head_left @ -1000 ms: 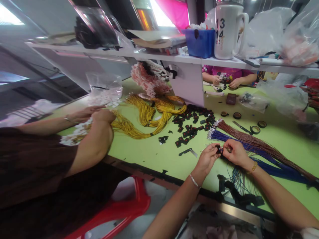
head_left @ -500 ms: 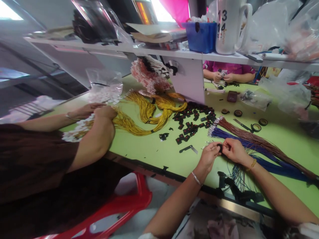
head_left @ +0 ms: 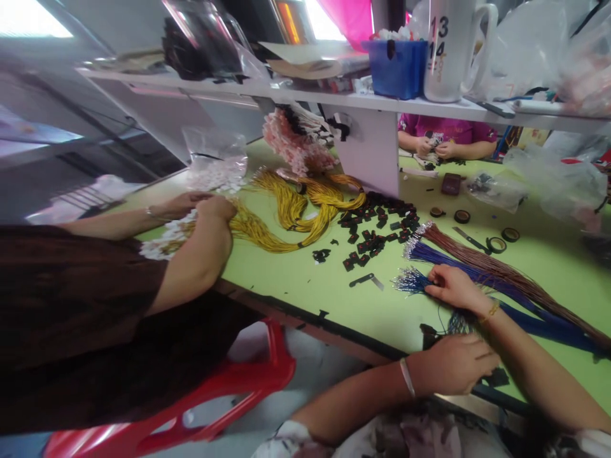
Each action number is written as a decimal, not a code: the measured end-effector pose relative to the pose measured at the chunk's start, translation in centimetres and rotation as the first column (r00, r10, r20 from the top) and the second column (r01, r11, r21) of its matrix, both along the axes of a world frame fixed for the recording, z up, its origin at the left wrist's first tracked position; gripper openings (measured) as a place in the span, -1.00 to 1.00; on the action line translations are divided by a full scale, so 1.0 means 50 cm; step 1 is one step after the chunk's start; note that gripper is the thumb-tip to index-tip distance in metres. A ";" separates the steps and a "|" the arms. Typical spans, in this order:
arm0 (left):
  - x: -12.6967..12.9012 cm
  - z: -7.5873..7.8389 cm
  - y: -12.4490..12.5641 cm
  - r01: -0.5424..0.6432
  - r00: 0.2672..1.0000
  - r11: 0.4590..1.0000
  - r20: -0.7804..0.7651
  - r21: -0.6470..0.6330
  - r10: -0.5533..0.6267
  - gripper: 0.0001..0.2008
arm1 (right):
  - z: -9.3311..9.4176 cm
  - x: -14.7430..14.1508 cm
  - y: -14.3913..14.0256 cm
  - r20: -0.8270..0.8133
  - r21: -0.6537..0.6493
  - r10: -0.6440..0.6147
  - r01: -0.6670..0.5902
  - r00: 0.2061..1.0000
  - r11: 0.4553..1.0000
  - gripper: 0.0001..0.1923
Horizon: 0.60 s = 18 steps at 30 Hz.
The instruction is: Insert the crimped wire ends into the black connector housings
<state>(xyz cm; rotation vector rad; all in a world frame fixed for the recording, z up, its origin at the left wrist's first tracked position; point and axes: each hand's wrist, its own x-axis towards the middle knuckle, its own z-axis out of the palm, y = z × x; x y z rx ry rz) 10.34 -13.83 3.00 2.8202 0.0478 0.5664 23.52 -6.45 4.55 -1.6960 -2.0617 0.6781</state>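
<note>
My right hand [head_left: 456, 288] is at the near bundle of blue wires [head_left: 411, 280], its thumb and fingers closed on the wires just behind their silver metal ends. My left hand [head_left: 453, 366] is lower, over the table's front edge, with curled fingers; their tips are hidden, so I cannot make out what they hold. Beside and under it lie black connectors [head_left: 431, 336] with thin blue wires [head_left: 459, 322] attached. A second blue wire bundle [head_left: 424, 252] and a brown wire bundle [head_left: 442, 239] lie just beyond my right hand.
Loose black connector housings [head_left: 365, 248] are heaped mid-table, near a folding blade [head_left: 366, 280]. Tape rolls [head_left: 496, 245] and another blade [head_left: 470, 239] lie at the right. On the left, a co-worker's arm [head_left: 200, 267] reaches over yellow wires [head_left: 305, 238]. A red stool [head_left: 224, 381] stands below.
My hands have parted. They were together at a small black piece; my left hand has dropped toward the front edge, and my right has come down on the blue wires. The view has shifted slightly.
</note>
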 end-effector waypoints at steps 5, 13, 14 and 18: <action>-0.022 -0.010 0.031 -0.029 0.980 0.988 0.192 -0.149 0.057 -0.69 | -0.026 -0.020 -0.011 0.071 0.041 -0.035 0.032 0.997 0.999 -0.93; -0.269 -0.013 0.265 -0.902 0.304 0.285 -0.010 -0.325 0.953 -0.70 | -0.030 -0.011 -0.007 0.097 0.064 -0.009 0.002 0.995 0.998 -0.80; -0.292 -0.019 0.286 -0.932 0.285 0.258 -0.075 -0.254 0.956 -0.69 | -0.027 -0.010 -0.006 0.091 0.077 0.002 -0.009 0.996 0.997 -0.79; -0.335 -0.041 0.320 -0.944 0.324 0.298 -0.231 -0.142 0.917 -0.70 | -0.019 -0.002 -0.007 0.052 0.114 -0.003 -0.003 0.999 0.993 -0.80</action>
